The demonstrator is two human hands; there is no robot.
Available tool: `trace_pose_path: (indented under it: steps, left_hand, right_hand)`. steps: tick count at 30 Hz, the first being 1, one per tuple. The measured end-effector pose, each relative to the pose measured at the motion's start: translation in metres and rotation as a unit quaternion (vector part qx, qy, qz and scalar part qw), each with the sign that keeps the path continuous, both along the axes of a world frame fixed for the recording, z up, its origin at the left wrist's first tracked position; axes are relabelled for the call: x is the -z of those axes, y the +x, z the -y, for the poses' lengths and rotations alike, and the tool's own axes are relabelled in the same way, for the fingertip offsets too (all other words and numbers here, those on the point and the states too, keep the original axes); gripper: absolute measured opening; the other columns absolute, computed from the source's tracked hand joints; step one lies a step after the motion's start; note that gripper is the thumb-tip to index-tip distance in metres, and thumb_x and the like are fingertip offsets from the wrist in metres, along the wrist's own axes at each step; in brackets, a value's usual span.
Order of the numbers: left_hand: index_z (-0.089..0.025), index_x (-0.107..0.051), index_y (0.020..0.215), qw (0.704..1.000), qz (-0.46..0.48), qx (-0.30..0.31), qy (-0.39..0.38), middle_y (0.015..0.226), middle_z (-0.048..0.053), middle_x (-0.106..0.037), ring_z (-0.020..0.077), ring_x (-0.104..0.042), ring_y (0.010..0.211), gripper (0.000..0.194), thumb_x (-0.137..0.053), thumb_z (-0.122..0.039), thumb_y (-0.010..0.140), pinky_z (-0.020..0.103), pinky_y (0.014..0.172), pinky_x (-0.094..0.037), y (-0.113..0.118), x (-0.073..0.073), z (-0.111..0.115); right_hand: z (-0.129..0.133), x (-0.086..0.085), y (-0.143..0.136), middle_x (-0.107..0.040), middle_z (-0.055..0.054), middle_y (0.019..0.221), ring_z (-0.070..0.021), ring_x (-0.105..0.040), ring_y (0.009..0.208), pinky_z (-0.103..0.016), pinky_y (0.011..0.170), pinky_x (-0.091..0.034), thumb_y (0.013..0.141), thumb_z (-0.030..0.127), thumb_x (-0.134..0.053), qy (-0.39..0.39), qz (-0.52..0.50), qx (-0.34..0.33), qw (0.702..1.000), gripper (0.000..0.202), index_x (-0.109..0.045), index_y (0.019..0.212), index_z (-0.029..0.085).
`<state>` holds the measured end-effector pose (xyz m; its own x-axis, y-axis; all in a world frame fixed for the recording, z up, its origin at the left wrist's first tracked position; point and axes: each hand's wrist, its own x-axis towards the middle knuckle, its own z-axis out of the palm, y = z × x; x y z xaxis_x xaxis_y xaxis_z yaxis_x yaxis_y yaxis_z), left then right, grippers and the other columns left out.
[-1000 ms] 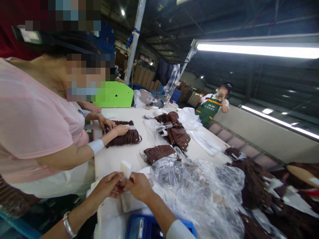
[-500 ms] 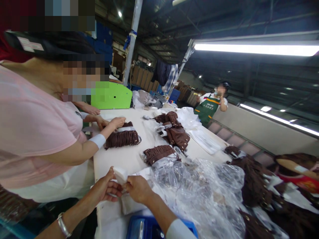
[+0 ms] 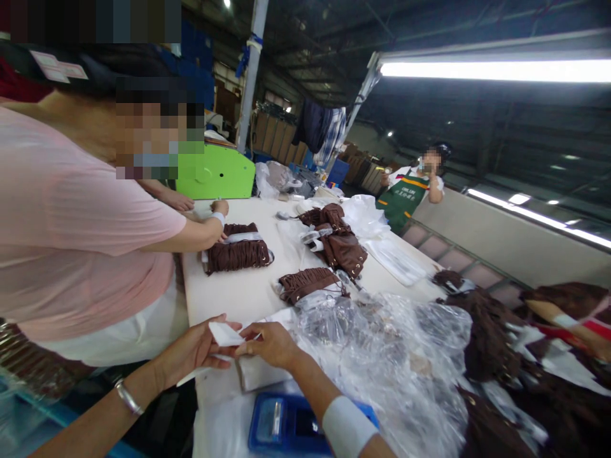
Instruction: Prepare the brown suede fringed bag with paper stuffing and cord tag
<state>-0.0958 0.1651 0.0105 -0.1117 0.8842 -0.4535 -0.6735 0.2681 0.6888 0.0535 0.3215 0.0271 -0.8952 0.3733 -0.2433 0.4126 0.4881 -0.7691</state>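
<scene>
A folded piece of thin white paper spans both my hands above the table's near left corner. My left hand, wearing a silver bangle, has its fingers closed around the paper's left side. From the right, my right hand pinches the other side between thumb and fingers. Another white strip hangs below my left palm. Under my right hand lies a white folded stack, partly hidden. Close to my right forearm is a blue plastic holder with a metallic roller-like part.
Crumpled clear plastic bags cover the table right of my hands. Gathered brown fabric bundles lie farther back, with a brown pile at right. A co-worker at left handles a brown bundle. A green machine stands behind.
My hands have turned the white paper flatter, and a strip now shows beneath my left hand. The co-worker's hand has shifted back along the brown bundle. The view has tilted slightly.
</scene>
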Motion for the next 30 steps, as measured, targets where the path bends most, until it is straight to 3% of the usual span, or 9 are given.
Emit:
trace_pose_path:
  steps: [8,17,23,30]
  left_hand:
    - [-0.010,-0.052,0.133,1.000,-0.005,0.004,0.000,0.111,0.017,-0.073,0.0264,-0.072,0.092,0.063,-0.054,-0.055,0.089,0.035,0.075,-0.057,0.001,0.000,0.002]
    - [-0.012,-0.064,0.117,0.999,-0.017,0.017,0.033,0.105,0.016,-0.073,0.0280,-0.070,0.097,0.055,-0.053,-0.057,0.088,0.036,0.077,-0.057,-0.001,0.005,0.002]
    - [-0.009,-0.068,0.112,0.999,-0.024,0.021,0.029,0.110,0.019,-0.072,0.0287,-0.070,0.099,0.056,-0.050,-0.057,0.089,0.036,0.079,-0.057,-0.005,0.015,0.002]
    - [-0.009,-0.066,0.111,1.000,-0.015,0.007,-0.001,0.113,0.020,-0.072,0.0299,-0.070,0.100,0.050,-0.062,-0.051,0.085,0.035,0.078,-0.058,-0.004,0.010,0.003]
  right_hand:
    - [-0.006,0.019,-0.001,-0.071,0.003,0.077,-0.0131,-0.063,0.069,-0.024,0.069,-0.049,0.070,0.037,-0.079,-0.114,-0.019,0.035,0.993,0.033,-0.076,0.100,0.025]
    - [-0.009,0.022,-0.001,-0.064,0.003,0.068,-0.0109,-0.058,0.064,-0.024,0.067,-0.047,0.072,0.046,-0.075,-0.172,-0.032,0.045,0.984,0.035,-0.076,0.097,0.021]
    - [-0.010,0.018,0.001,-0.062,0.003,0.067,-0.0101,-0.056,0.062,-0.022,0.064,-0.044,0.078,0.041,-0.070,-0.192,-0.028,0.048,0.980,0.026,-0.071,0.089,0.019]
    - [-0.010,0.016,0.000,-0.062,0.004,0.064,-0.0089,-0.054,0.060,-0.021,0.061,-0.041,0.085,0.029,-0.061,-0.178,-0.017,0.036,0.983,0.015,-0.063,0.076,0.017]
